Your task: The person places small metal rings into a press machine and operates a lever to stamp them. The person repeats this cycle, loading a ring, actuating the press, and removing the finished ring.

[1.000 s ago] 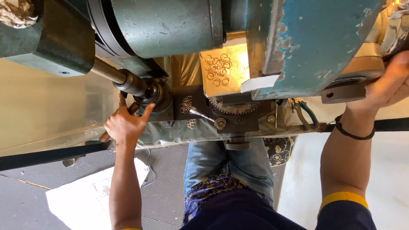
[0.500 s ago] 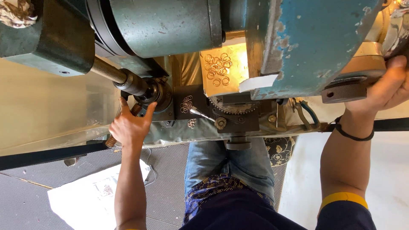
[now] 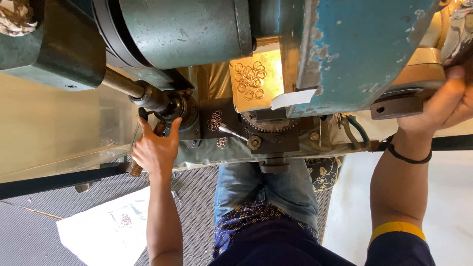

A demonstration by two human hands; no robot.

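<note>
left hand point(image 3: 153, 148) cupping crank handle point(image 3: 158, 129), right hand point(image 3: 451, 101) on flywheel rim point(image 3: 419, 91)

Dark steel shaft end point(image 3: 167, 104) and threaded brass-coloured rod point(image 3: 137, 168) by green machine housing point(image 3: 182, 29)
Shaft juts diagonally below housing, round collar at tip; rod stands near upright just under shaft end, lower threads showing, upper part hidden.

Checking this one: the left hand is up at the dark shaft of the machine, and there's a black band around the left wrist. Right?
Not quite. In the head view the black band is around the right wrist, below the right hand, which grips the machine's edge. The left hand is indeed up at the dark shaft, and its wrist is bare.
</note>
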